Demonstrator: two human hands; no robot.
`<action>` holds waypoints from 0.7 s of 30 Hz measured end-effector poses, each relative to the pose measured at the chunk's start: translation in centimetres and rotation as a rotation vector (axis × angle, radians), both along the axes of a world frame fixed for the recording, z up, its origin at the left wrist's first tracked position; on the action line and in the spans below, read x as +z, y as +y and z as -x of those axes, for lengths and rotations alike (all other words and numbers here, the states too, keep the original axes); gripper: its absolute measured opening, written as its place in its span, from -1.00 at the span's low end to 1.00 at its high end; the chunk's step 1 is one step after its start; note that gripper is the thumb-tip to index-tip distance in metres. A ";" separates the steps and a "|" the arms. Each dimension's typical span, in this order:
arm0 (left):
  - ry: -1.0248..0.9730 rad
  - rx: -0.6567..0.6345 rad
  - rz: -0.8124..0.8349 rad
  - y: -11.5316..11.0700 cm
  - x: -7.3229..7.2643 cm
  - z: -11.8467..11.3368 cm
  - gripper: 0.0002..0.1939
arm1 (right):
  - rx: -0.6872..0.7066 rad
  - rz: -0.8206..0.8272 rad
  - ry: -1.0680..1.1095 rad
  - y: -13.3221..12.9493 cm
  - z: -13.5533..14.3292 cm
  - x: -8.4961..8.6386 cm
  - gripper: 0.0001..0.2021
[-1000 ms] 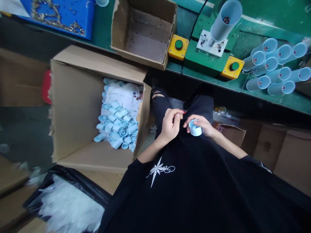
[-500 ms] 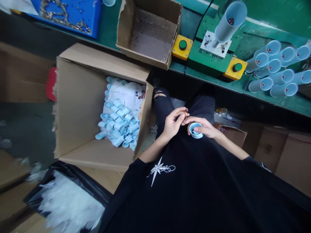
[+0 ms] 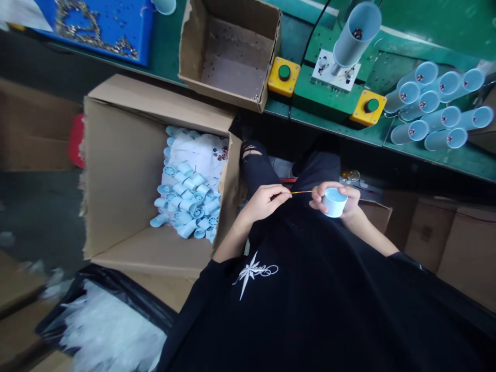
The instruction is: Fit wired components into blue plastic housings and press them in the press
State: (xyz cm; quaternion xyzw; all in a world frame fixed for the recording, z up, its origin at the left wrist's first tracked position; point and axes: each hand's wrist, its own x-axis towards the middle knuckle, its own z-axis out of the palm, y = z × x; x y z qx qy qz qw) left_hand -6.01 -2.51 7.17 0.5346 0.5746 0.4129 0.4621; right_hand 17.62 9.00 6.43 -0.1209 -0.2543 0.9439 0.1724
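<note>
Yellow-orange and thin, a straight wire (image 3: pixel 301 192) stretches sideways between bare hands — one end pinched by the left hand (image 3: pixel 262 202), thumb closed on fingertips, the other running into the right hand (image 3: pixel 352 202), whose fingers curl around a short, pale-blue plastic cup (image 3: pixel 335 205), mouth upward. The cup sits rightward of the left fingertips, beyond the wire; whether they join is hidden. Leftward, a brown cardboard box (image 3: pixel 124 170) holds pale-blue plastic cylinders (image 3: pixel 186 201) — ahead, a green workbench (image 3: pixel 465 159).

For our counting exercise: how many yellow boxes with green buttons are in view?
2: the left yellow box beside the carton; the right yellow box near the blue tubes.
</note>
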 end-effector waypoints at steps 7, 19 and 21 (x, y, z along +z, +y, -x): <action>0.099 0.346 -0.039 -0.6 2.0 0.4 -0.80 | -0.118 -0.263 -0.263 -0.8 1.4 0.0 -0.58; 0.396 0.081 -0.406 -0.5 6.4 -0.1 -0.83 | -0.088 -1.182 -0.495 0.5 0.6 1.2 -0.30; 0.456 0.012 -0.440 -0.2 6.2 -0.5 -0.83 | -0.157 -1.254 -0.523 0.4 0.9 1.2 -0.38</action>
